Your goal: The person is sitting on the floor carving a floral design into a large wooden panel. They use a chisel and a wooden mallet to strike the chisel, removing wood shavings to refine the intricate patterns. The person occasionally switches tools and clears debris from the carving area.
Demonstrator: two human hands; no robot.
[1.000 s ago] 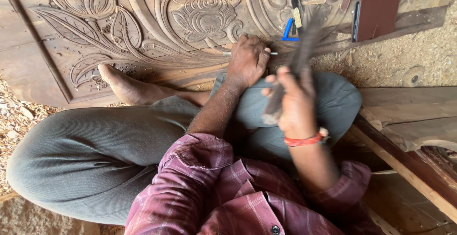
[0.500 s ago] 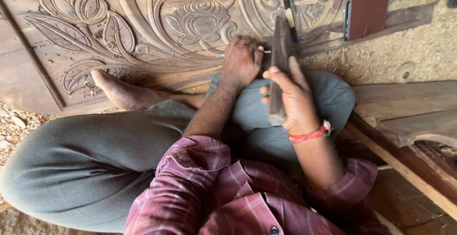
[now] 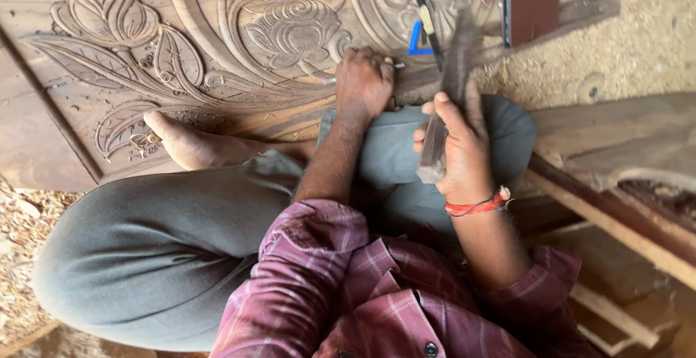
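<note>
A large wooden panel (image 3: 217,46) carved with flowers and leaves lies flat in front of me. My left hand (image 3: 365,82) is closed around a thin metal chisel (image 3: 397,66), whose tip pokes out to the right against the panel's lower edge. My right hand (image 3: 455,148) grips a dark wooden mallet (image 3: 444,111), raised and blurred above my bent knee. A red thread band circles my right wrist. My bare foot (image 3: 187,143) rests on the carved panel.
Spare chisels (image 3: 426,17), a blue piece (image 3: 418,41) and a dark red flat block (image 3: 531,10) lie on the panel's far right. Sawdust covers the ground (image 3: 623,39) there. Wood shavings lie at the left (image 3: 22,220). Planks (image 3: 623,162) stack at my right.
The mallet has swung between up and down positions beside the chisel. The left hand has stayed on the chisel at the same spot on the panel.
</note>
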